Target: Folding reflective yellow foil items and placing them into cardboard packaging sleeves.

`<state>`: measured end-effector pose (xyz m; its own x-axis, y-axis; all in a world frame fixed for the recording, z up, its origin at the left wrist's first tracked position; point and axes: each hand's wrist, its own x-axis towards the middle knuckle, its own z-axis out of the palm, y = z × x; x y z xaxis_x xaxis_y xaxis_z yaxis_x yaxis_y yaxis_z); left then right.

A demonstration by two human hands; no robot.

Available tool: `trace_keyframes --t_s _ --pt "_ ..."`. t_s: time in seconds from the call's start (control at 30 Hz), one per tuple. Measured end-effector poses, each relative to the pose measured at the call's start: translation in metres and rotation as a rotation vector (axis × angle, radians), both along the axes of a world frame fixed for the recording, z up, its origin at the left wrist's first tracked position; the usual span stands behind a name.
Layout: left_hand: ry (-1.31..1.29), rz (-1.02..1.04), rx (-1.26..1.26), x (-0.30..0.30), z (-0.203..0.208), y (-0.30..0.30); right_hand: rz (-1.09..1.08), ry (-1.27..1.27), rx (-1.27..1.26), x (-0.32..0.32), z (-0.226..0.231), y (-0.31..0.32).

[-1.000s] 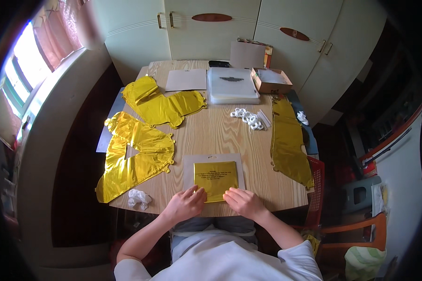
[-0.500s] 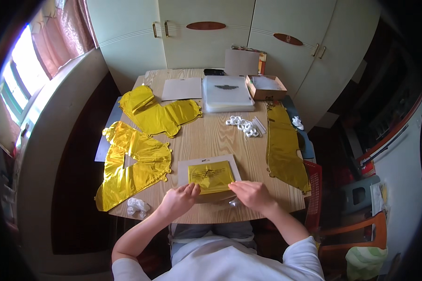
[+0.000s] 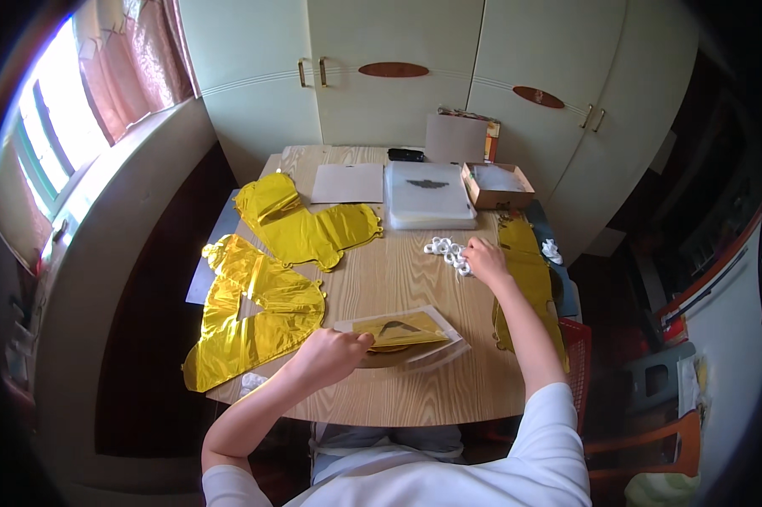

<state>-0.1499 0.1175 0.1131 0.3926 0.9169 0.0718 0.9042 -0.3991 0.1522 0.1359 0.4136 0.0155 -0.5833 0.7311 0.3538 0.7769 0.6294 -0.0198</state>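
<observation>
My left hand (image 3: 334,353) is closed on the near left edge of a clear plastic bag (image 3: 455,345), lifted at a tilt above the table. Inside the bag lies a folded yellow foil balloon (image 3: 423,324) against a pale card. My right hand (image 3: 487,258) reaches across the table, its fingers bent down and together beside a small heap of white ribbon rolls (image 3: 445,247). It covers the spot of the thin clear straws; what the fingertips hold is hidden.
Flat yellow foil balloons (image 3: 313,230) lie at the left, another (image 3: 525,287) at the right edge. Behind stand a stack of clear bags (image 3: 430,203), a grey card (image 3: 347,182) and an open cardboard box (image 3: 498,188). Crumpled white plastic (image 3: 253,384) lies near left.
My right hand has let go of the bag and moved forward to the ribbon rolls and straws. My left hand keeps hold of the bag, which is now tilted and turned.
</observation>
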Motion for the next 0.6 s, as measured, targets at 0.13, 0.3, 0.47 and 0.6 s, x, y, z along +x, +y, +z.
trace_keyframes --t_s 0.13,0.3,0.47,0.6 --pt "0.005 0.026 -0.034 -0.001 -0.001 0.002 0.047 0.050 0.058 0.000 0.029 -0.022" --pt "0.010 0.036 -0.040 -0.001 0.002 0.003 0.282 0.485 -0.071 -0.014 0.097 -0.114" --pt "0.007 0.046 -0.009 -0.002 -0.002 -0.001 0.671 0.386 -0.023 -0.037 0.139 -0.219" --pt "0.018 0.028 -0.008 0.003 -0.006 0.001 0.605 0.146 0.127 -0.051 0.111 -0.246"
